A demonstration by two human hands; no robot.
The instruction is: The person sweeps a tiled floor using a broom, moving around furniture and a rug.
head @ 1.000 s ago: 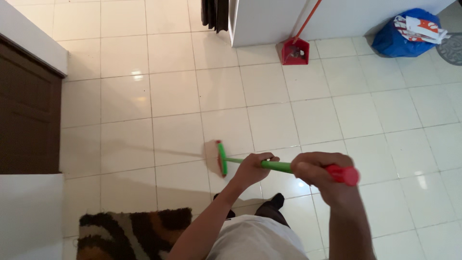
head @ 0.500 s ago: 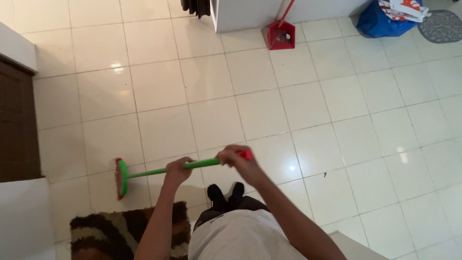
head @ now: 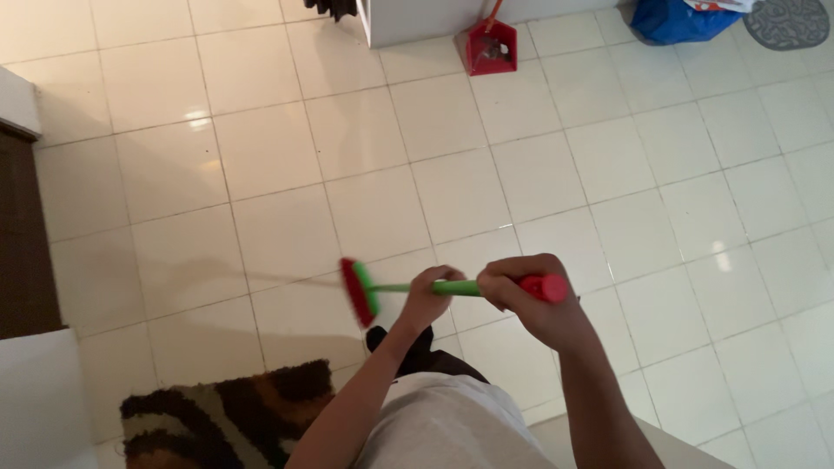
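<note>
I hold a broom with a green handle (head: 395, 287) and a red grip at its top end. My left hand (head: 428, 300) is closed around the green shaft low down. My right hand (head: 524, 295) grips the shaft just below the red end cap (head: 547, 287). The broom head (head: 357, 292), green with red bristles, is over the white tiled floor (head: 365, 139) a little left of my hands, blurred by motion. My dark shoes show below the hands.
A red dustpan (head: 488, 45) with a long handle leans against a white wall at the top. A blue bag (head: 673, 19) and a grey mat (head: 789, 21) lie top right. A brown, black and cream rug (head: 228, 412) lies bottom left, a dark wooden door (head: 22, 234) at the left.
The broom head swung out to the far left half a second ago and is now back near my feet. The view has tilted, pushing the dustpan and bag toward the top edge.
</note>
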